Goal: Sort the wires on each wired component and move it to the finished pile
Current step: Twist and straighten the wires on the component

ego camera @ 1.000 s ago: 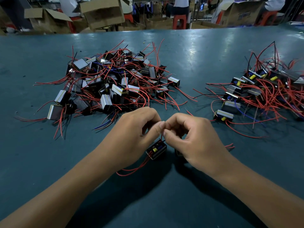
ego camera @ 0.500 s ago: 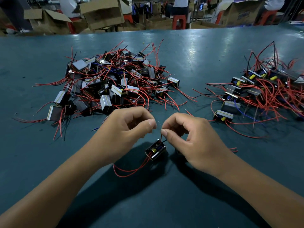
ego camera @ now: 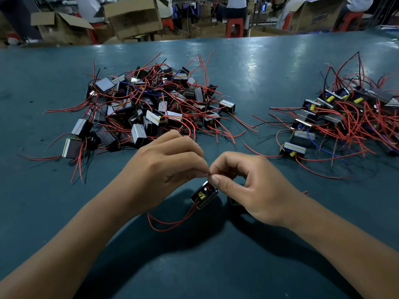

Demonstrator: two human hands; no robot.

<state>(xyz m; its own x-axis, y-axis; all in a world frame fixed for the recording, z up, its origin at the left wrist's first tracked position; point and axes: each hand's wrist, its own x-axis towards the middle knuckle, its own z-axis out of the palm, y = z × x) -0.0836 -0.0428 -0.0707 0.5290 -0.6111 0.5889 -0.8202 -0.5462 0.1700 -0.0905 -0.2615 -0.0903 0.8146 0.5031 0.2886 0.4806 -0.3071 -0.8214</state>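
Pinching thin bendy wires (ego camera: 209, 172) with both hands (ego camera: 166, 167) (ego camera: 248, 186), fingers curled tight, small block (ego camera: 204, 196) hanging light below.

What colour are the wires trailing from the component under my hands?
Red, looping toward you from the component; clearest in the head view.

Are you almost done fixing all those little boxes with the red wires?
Not nearly. A smaller pile at the right looks like the finished ones. One component hangs between the left hand and right hand, whose fingertips pinch its thin wires; its red wires trail on the table. The big tangled heap at the left looks still to do, which is most of the job.
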